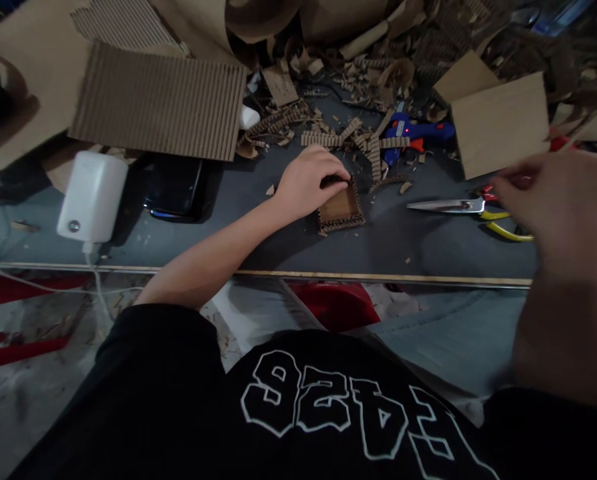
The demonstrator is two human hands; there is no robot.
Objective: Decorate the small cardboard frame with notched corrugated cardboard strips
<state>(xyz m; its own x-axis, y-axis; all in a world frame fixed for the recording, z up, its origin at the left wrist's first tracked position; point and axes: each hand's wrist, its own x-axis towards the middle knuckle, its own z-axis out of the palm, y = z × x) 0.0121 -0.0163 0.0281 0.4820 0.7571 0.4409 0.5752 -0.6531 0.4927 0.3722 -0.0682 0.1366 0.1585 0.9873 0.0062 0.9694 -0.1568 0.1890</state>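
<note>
My left hand (314, 181) is closed on the far left wall of a small open-topped cardboard box (342, 208), which rests on the dark table. Its front edge shows the corrugated layers. At the right, my right hand (563, 200) is blurred, with thumb and fingers curled together over the handle end of the scissors (451, 206). These have long metal blades pointing left and red and yellow handles. Whatever is between those fingers, if anything, cannot be made out. Beyond the box lie corrugated cardboard strips (323, 139).
A blue glue gun (418, 131) with a lit red light lies behind the box. Cardboard sheets (501, 123) (161, 100) flank scattered scraps. At left are a white charger with a cable (92, 197) and a black phone-like device (174, 190). The table edge (378, 275) runs in front of me.
</note>
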